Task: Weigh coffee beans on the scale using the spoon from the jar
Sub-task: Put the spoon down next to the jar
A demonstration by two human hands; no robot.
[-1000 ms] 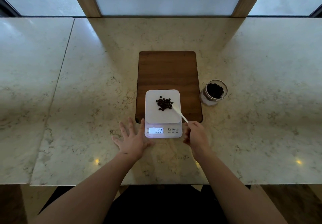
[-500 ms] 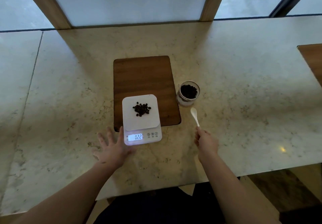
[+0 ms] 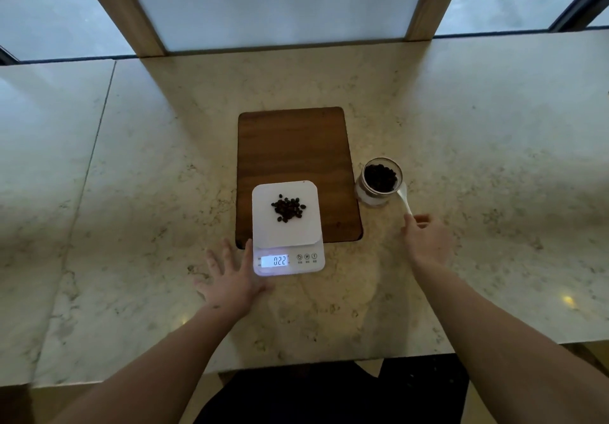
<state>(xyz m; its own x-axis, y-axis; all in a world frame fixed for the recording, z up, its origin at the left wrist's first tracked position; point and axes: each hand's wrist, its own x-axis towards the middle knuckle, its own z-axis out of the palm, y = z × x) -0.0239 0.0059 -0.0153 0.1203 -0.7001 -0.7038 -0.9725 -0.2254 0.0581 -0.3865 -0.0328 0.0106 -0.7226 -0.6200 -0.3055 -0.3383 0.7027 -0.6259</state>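
Left hand flat on the counter, fingers spread, holding nothing; thumb side touching the lower left corner of the scale, lower centre of frame. Right hand at centre right, fingers pinched closed on the handle end of my white spoon.

Marble countertop fills most of the frame, with a seam running down the left side. Frosted window panels with wooden posts across the top edge.

Dark wooden board lies at centre, long axis running toward the top of the frame. White digital scale sits on the board's lower edge, its display end overhanging onto the marble. Display is lit and reads 022.

Glass jar stands upright on the marble just right of the board, open, part full of dark beans. Spoon bowl is at the jar's lower right rim; cannot tell whether it touches the glass.

Small heap of coffee beans rests at the middle of the scale platform.
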